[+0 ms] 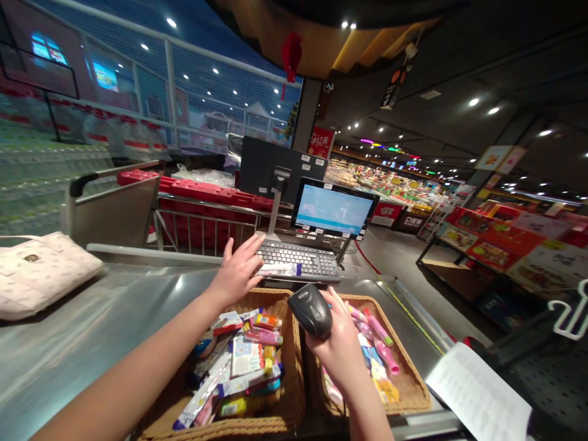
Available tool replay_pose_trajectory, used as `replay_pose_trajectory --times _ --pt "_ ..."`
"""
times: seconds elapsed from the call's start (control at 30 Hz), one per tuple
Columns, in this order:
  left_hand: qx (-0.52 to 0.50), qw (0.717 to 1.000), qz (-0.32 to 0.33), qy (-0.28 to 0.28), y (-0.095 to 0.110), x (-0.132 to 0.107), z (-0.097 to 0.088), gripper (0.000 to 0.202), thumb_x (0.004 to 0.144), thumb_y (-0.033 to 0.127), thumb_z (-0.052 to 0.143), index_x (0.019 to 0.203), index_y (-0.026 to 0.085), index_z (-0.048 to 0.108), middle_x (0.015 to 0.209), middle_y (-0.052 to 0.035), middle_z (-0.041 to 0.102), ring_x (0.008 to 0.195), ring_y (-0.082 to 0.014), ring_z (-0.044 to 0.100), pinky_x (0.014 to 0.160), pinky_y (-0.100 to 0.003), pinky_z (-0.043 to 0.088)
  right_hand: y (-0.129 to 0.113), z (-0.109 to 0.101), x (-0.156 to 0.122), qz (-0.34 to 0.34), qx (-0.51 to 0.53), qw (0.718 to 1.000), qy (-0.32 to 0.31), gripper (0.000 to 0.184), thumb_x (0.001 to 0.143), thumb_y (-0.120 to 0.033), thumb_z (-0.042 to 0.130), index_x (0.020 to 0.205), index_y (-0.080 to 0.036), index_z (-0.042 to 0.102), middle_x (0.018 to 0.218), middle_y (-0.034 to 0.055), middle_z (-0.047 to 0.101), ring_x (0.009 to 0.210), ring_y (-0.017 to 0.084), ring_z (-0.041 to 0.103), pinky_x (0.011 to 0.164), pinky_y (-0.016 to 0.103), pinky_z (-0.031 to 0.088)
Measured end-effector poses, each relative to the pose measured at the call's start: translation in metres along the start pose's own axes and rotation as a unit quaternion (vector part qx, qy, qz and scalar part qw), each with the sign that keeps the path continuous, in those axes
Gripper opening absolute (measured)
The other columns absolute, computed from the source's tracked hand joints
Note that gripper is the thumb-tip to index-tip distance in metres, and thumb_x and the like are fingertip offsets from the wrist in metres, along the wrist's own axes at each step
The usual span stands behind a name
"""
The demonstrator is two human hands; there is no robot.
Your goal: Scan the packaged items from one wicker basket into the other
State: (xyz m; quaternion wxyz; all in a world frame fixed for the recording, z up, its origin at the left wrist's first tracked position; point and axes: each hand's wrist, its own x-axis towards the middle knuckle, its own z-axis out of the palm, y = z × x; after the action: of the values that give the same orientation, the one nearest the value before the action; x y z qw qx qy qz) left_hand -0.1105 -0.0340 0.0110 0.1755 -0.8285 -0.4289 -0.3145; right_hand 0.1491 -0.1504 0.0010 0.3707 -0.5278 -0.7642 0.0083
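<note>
My left hand [239, 267] is at the left end of a black keyboard [312, 258], some fingers stretched over its keys. A slim white packet with a blue end [282, 269] sticks out to the right from between the thumb and fingers, across the keyboard's front rows. In my right hand [342, 340] is a black handheld barcode scanner [311, 311], its head above the gap between two wicker baskets. The left basket [296, 367] contains several small packets and tubes, many with blue ends. Pink tubes and yellow items lie in the right basket [416, 380], partly hidden by my right hand.
A lit monitor [336, 208] and a dark screen's back [275, 168] stand behind the keyboard. On the metal counter [151, 288] are a pale handbag [43, 272] at left and printed paper [480, 392] at right. Beyond are a red-edged cart [206, 193] and stacked boxes [509, 239].
</note>
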Motion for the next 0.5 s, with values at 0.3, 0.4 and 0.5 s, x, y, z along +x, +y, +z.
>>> replay_pose_trajectory --times 0.3,0.4,0.5 --pt "-0.04 0.999 -0.011 -0.033 -0.009 -0.025 0.016 0.004 0.082 0.02 0.06 0.086 0.021 0.058 0.156 -0.0128 0.035 0.143 -0.0323 0.033 0.115 -0.068 0.008 -0.007 0.006 0.0 0.006 0.012 1.0 0.007 0.047 0.075 -0.016 0.063 0.121 -0.021 0.06 0.128 0.0124 0.061 0.135 0.036 0.044 0.111 0.058 0.037" --pt "-0.048 0.998 -0.011 -0.049 -0.007 -0.034 0.02 0.005 0.082 0.021 0.061 0.086 0.021 0.058 0.156 -0.0131 0.035 0.143 -0.0329 0.033 0.114 -0.068 0.008 -0.008 0.008 -0.001 -0.001 0.01 1.0 0.002 0.046 0.075 -0.015 0.063 0.121 -0.021 0.06 0.127 0.0122 0.061 0.133 0.035 0.046 0.111 0.058 0.036" --pt "-0.049 0.996 -0.012 -0.068 -0.005 -0.041 0.022 0.005 0.083 0.022 0.062 0.087 0.021 0.058 0.155 -0.0141 0.035 0.144 -0.0327 0.032 0.115 -0.068 0.009 -0.008 0.01 -0.002 0.009 0.003 1.0 -0.006 0.045 0.075 -0.015 0.062 0.119 -0.02 0.061 0.127 0.0119 0.061 0.133 0.036 0.045 0.112 0.059 0.035"
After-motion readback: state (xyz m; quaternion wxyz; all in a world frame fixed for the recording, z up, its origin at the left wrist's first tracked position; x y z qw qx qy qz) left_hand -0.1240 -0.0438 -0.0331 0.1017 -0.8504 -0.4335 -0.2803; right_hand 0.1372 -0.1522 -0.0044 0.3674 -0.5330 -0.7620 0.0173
